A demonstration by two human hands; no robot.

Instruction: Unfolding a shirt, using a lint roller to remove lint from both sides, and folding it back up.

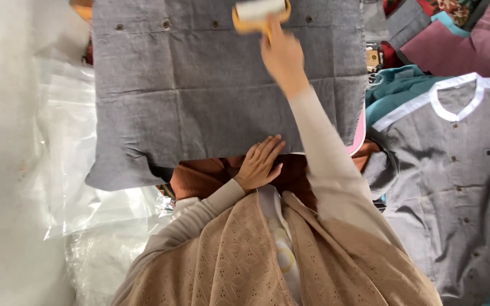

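Right hand [282,56] at far edge of folded grey cloth [222,96], grip closed on lint roller [260,11] handle; roller axis crosswise. Left hand [261,164] flat, fingers open, pressing cloth's near edge. Grey shirt [455,170] right of cloth.

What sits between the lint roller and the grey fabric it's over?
Nothing visible. The lint roller, held by its handle in the right hand, lies against the far edge of the grey shirt near the button row, with no visible layer in between. The left hand presses the near hem, clear of the roller.
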